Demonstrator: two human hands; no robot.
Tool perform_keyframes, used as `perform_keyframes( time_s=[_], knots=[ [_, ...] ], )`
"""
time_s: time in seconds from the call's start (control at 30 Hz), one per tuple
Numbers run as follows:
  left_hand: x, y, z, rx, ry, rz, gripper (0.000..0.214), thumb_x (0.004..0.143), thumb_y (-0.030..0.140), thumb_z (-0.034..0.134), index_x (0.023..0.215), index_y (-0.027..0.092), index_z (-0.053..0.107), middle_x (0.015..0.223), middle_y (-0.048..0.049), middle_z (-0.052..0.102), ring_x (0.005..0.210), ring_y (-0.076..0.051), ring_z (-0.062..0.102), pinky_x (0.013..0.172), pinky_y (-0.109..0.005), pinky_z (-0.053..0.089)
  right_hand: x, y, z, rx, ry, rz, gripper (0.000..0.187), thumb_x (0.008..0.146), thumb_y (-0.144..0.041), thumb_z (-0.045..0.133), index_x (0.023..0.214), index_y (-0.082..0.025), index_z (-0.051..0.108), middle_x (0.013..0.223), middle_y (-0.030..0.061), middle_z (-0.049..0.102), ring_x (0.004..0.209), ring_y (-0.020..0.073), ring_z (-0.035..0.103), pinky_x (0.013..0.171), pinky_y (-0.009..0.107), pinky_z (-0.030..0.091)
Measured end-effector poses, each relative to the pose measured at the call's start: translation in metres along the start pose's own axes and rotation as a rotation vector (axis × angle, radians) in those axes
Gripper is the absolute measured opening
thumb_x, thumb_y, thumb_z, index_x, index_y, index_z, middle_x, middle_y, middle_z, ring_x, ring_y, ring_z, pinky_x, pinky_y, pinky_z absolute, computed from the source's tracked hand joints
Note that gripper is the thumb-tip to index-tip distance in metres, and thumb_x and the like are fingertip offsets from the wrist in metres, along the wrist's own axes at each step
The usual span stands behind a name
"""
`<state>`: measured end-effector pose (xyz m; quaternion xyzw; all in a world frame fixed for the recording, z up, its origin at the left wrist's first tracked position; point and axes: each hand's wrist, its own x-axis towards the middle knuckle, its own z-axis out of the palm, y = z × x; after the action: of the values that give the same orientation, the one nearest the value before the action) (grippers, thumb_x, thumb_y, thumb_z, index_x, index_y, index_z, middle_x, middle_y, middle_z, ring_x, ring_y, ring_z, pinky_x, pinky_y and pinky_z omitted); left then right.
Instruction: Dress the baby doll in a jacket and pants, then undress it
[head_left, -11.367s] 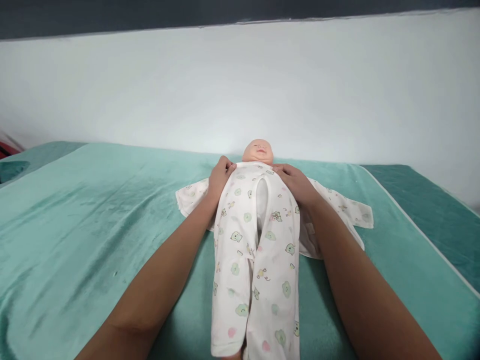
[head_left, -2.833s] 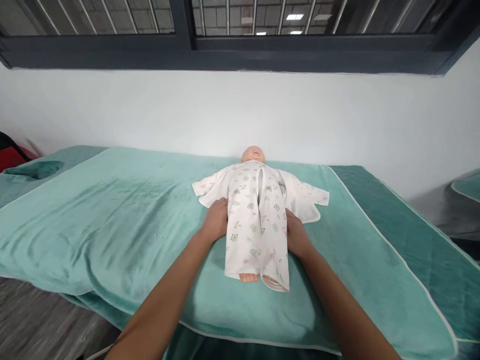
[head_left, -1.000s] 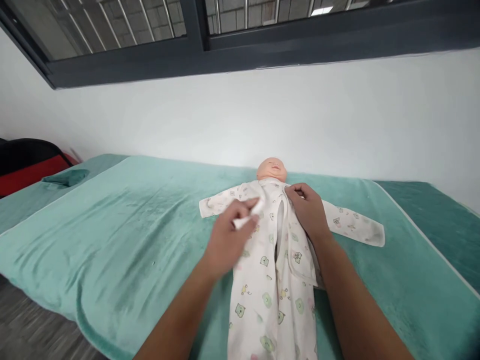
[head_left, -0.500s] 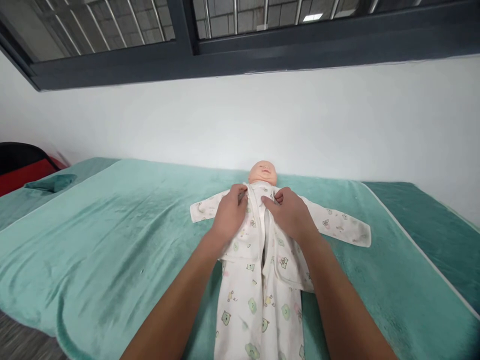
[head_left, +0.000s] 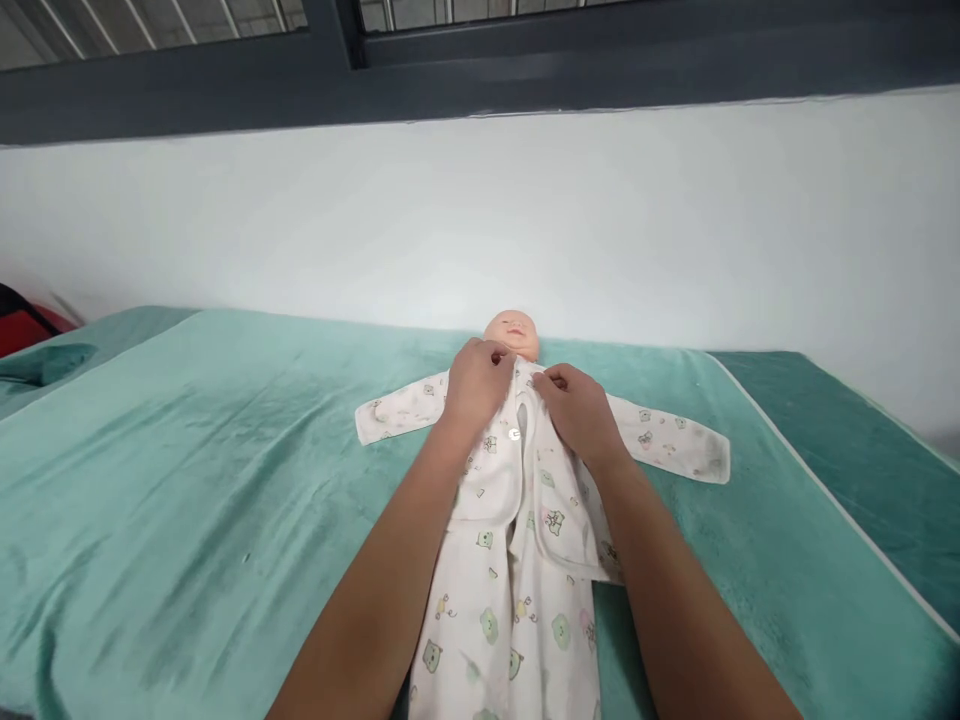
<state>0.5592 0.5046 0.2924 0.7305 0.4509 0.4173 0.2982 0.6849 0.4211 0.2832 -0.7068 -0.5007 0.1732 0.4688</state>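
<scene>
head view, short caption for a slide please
Left hand and right hand at the front of a patterned white jacket over a doll lying on a green cover.

Doll [head_left: 513,330] on green blanket [head_left: 247,450], left fingers [head_left: 495,349] and right fingers [head_left: 561,373] pinching its patterned jacket [head_left: 493,480], white wall [head_left: 480,210] behind.

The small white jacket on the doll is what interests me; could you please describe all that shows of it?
The jacket looks like soft white cloth with small prints, some green. Its long sleeves spread over the cover. The front panels lie over the matching trousers, parted by a gap; one edge bears a pale spot, perhaps a fastener. The left hand and right hand pinch it near the neck.
</scene>
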Motion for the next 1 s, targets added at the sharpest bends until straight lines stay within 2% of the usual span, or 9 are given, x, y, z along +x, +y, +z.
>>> perform_keyframes(
  time_s=[0.1,0.27,0.37,0.5,0.6,0.8,1.0],
  knots=[
    [-0.002,-0.002,0.0,-0.031,-0.004,-0.031,0.01,0.079,0.02,0.062,0.074,0.019,0.07,0.086,-0.0058,0.07,0.084,-0.021,0.062,0.077,-0.032,0.045,0.007,-0.006,0.002,0.067,0.085,-0.028,0.021,0.085,-0.037,0.057,0.071,-0.022,0.06,0.074,0.0004,0.066,0.071,0.0182,0.055,0.068,0.031,0.038],
    [0.0,-0.011,-0.002,-0.235,-0.009,-0.1,0.004,0.078,0.022,0.068,0.076,0.018,0.069,0.082,-0.0044,0.073,0.078,-0.019,0.065,0.076,-0.031,0.046,0.018,-0.018,0.015,0.102,0.157,-0.036,0.018,0.083,-0.031,0.059,0.068,-0.021,0.061,0.076,0.0025,0.069,0.075,0.0195,0.058,0.073,0.033,0.041],
    [-0.002,-0.011,-0.003,-0.327,0.019,-0.122,0.005,0.077,0.022,0.069,0.075,0.018,0.07,0.079,-0.0033,0.073,0.075,-0.017,0.064,0.075,-0.029,0.047,0.016,-0.017,0.022,0.212,0.154,-0.059,0.016,0.084,-0.031,0.059,0.072,-0.021,0.064,0.079,0.0017,0.07,0.077,0.0187,0.06,0.075,0.032,0.044],
    [-0.009,0.001,-0.001,-0.46,0.051,-0.107,0.008,0.079,0.025,0.068,0.078,0.017,0.071,0.079,-0.0026,0.072,0.074,-0.015,0.064,0.072,-0.028,0.047,0.011,-0.009,0.024,0.424,0.129,-0.054,0.018,0.082,-0.038,0.064,0.081,-0.021,0.069,0.086,0.0023,0.073,0.081,0.0183,0.063,0.077,0.031,0.048],
    [-0.012,0.006,0.001,-0.447,0.05,-0.082,0.01,0.079,0.026,0.069,0.079,0.017,0.071,0.079,-0.0029,0.073,0.075,-0.016,0.064,0.072,-0.028,0.047,0.011,-0.006,0.023,0.512,0.12,-0.047,0.02,0.081,-0.038,0.065,0.085,-0.02,0.071,0.09,0.0032,0.074,0.084,0.0185,0.065,0.08,0.031,0.05],
    [-0.009,-0.005,0.003,-0.47,0.006,-0.079,0.01,0.079,0.025,0.068,0.081,0.017,0.073,0.082,-0.0038,0.074,0.077,-0.017,0.066,0.076,-0.029,0.048,0.012,-0.003,0.022,0.483,0.094,-0.053,0.018,0.079,-0.036,0.067,0.081,-0.019,0.073,0.088,0.0033,0.075,0.085,0.019,0.066,0.082,0.032,0.051],
    [-0.01,-0.003,0.003,-0.415,-0.009,-0.061,0.008,0.08,0.022,0.067,0.08,0.018,0.073,0.085,-0.003,0.075,0.08,-0.017,0.067,0.078,-0.029,0.048,0.01,-0.001,0.022,0.499,0.184,-0.032,0.022,0.078,-0.041,0.068,0.085,-0.02,0.073,0.088,0.0039,0.075,0.087,0.0205,0.067,0.084,0.033,0.052]
  ],
)
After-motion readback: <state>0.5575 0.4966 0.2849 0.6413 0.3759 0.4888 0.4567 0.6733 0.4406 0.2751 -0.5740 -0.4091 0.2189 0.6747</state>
